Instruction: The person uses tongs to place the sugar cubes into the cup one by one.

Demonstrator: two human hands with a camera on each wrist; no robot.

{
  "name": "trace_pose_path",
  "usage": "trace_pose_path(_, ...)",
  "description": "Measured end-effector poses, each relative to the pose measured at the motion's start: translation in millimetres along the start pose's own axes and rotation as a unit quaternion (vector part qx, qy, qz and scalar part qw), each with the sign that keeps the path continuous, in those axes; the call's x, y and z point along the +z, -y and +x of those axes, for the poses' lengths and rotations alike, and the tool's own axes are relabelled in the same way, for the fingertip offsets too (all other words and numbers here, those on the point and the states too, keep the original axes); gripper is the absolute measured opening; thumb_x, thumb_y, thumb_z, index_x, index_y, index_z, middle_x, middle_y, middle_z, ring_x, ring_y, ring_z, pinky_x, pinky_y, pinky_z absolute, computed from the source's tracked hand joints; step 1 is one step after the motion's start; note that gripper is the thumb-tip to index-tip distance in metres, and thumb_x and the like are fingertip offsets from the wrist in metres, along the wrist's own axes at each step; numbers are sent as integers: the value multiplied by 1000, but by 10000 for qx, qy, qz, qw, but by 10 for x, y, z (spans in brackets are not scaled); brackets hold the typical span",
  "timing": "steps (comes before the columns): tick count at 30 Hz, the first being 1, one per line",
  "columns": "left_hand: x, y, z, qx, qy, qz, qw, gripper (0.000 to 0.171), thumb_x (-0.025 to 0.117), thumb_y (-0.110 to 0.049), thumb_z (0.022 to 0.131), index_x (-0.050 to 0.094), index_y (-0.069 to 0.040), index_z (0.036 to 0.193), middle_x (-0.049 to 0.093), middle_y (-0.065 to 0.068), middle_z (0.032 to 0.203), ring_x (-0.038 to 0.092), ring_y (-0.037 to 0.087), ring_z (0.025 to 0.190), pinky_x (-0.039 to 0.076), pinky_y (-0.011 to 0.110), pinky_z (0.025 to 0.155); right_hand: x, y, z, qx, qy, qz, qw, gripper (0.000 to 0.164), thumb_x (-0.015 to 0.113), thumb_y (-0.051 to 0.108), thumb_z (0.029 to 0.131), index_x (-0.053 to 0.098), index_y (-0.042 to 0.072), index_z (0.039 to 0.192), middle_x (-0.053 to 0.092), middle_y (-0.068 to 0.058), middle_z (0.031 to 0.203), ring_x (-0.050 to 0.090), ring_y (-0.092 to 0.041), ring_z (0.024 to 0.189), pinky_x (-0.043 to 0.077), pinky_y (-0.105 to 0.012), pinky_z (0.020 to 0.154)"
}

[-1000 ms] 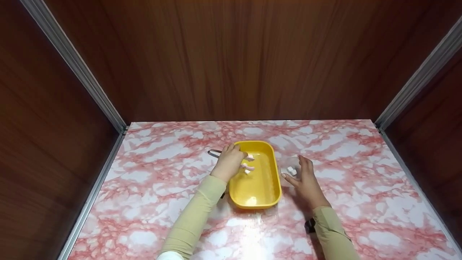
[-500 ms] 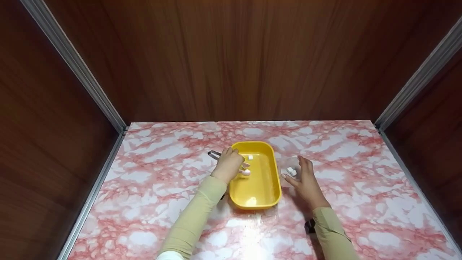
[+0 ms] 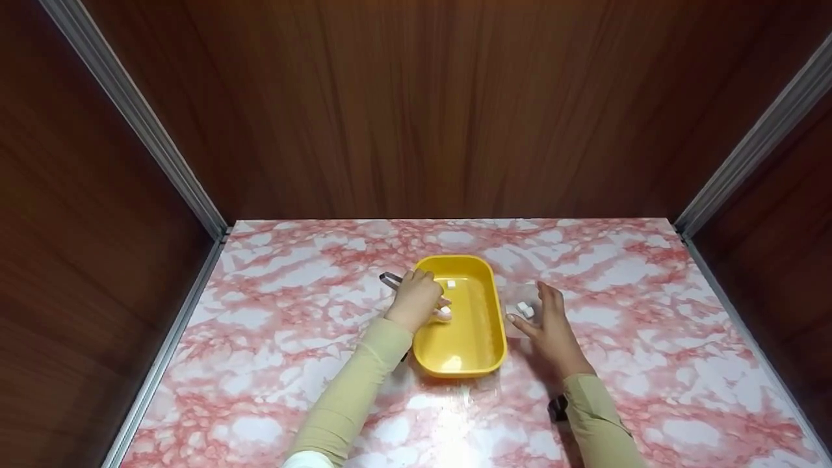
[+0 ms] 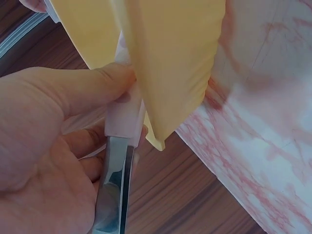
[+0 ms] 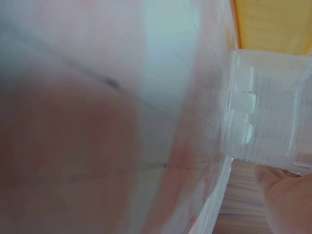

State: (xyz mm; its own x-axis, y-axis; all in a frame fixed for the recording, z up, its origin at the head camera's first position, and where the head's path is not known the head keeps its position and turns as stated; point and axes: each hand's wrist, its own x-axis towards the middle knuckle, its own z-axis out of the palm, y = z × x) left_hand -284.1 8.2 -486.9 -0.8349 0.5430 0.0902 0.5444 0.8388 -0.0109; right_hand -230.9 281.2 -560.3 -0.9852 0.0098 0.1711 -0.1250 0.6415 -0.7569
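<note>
The left hand (image 3: 416, 300) pinches tongs (image 4: 122, 124) over the yellow tub (image 3: 465, 341). Beside the tub, the right hand (image 3: 554, 333) holds a clear box (image 5: 275, 107).

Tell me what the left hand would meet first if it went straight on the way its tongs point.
Likely the cube at the tips of the tongs, then the right wall of the tray; depth is hard to judge.
</note>
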Motion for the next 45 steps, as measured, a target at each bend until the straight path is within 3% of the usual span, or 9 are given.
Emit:
trace_pose_path(11,59,-24,2,129,27,252,9996,37,79,-48,68,77,-18,88,65,7,94,56,27,92,40,39,83,16,-8,-12,-102,-99,74,9999,95,70,47,82,19,3,148,20,-21,145,31,-42,132,29,-56,103)
trace_pose_path(20,73,-27,15,115,90,67,9999,32,80,-44,68,76,-17,83,65,5,90,57,26,92,40,41,85,18,-14,-6,-125,-85,79,9999,95,70,49,81,20,3,148,20,-21,145,28,-42,134,28,-57,104)
trace_pose_path(29,87,-19,12,202,-174,139,9995,27,79,-43,70,73,-17,75,65,4,85,58,25,88,42,40,82,3,-6,0,-160,-70,-52,9998,94,71,45,82,20,1,148,22,-22,144,28,-42,133,29,-57,104)
trace_pose_path(38,88,-5,20,305,-174,204,9992,26,79,-42,69,74,-18,76,65,3,84,58,24,87,43,40,80,-7,5,-6,-215,-68,-50,9997,93,70,44,83,19,2,149,21,-22,144,28,-42,133,29,-57,103)
trace_pose_path(45,67,-19,10,284,-135,406,9987,16,79,-33,73,75,-20,81,66,2,87,58,23,90,43,39,81,4,-2,-6,-223,-91,-40,9997,93,70,44,83,19,4,149,21,-22,143,30,-42,132,29,-56,104)
